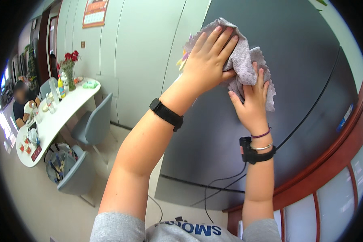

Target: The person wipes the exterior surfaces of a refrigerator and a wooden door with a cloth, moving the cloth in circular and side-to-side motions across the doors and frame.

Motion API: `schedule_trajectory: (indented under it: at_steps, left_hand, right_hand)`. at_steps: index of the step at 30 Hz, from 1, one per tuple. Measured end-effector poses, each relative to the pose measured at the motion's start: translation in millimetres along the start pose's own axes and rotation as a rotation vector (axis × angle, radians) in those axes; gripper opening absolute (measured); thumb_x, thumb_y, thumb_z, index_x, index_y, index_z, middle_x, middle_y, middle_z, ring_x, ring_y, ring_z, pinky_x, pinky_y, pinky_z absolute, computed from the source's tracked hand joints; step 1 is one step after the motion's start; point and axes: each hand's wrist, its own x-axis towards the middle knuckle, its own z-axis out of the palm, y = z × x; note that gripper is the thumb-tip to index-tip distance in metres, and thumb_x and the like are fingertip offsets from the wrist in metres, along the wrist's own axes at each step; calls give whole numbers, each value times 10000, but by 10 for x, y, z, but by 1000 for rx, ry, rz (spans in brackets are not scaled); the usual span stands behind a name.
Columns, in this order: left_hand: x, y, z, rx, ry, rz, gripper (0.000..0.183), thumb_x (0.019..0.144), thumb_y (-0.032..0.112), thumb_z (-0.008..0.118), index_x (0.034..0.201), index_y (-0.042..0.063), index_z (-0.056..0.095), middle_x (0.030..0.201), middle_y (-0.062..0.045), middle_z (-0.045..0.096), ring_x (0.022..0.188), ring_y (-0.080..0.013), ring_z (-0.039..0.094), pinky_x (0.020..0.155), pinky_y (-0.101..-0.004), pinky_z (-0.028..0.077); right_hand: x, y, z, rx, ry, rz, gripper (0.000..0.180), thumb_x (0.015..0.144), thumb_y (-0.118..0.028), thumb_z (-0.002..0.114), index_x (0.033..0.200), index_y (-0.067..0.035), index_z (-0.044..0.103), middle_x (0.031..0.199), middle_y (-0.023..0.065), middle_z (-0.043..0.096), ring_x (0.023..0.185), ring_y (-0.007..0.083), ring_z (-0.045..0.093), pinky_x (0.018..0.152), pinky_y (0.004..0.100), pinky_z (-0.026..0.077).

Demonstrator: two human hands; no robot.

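A greyish-purple cloth with zigzag edges lies bunched against the dark grey side of a tall refrigerator-like cabinet. My left hand is spread over the cloth's upper left part, pressing it with its fingers extended. Lower and to the right, my right hand touches the cloth's lower part, with some fingertips over its fold and the thumb apart. Both wrists wear black straps. A black cable hangs from the device on the right wrist. Coloured pieces show behind the left hand, mostly hidden.
A white table at the left holds bottles, cups and a vase of red flowers. A person sits behind it. Grey chairs and a bag stand nearby. Red-framed wooden panelling is at the right.
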Motion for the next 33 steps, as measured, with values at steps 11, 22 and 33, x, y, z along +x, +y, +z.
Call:
schedule_trajectory:
  at_steps: [11, 22, 33]
  left_hand:
    - [789, -396, -130, 67, 160, 76, 796, 827, 492, 613, 1427, 41, 347, 1498, -123, 308, 1393, -294, 268, 1134, -446, 230]
    - [1234, -452, -54, 57, 278, 5, 686, 913, 382, 546, 1388, -65, 337, 1464, -204, 327, 1379, -356, 277, 1121, -446, 262]
    - [1235, -523, 23, 65, 327, 38, 553, 928, 309, 529, 1288, -104, 452, 1362, -252, 421, 1346, -383, 314, 1115, -449, 271]
  right_hand:
    - [1298, 495, -608, -17, -1, -94, 592, 913, -384, 526, 1399, -67, 409, 1563, 116, 173, 1441, 347, 114, 1135, 535, 68]
    - [2754, 523, -550, -158, 284, -80, 672, 950, -487, 388, 1485, -107, 245, 1568, 114, 142, 1449, 307, 89, 1142, 530, 44]
    - [2947, 405, -494, -546, 291, -281, 651, 935, -498, 400, 1470, -143, 292, 1536, 132, 224, 1418, 321, 189, 1131, 547, 125]
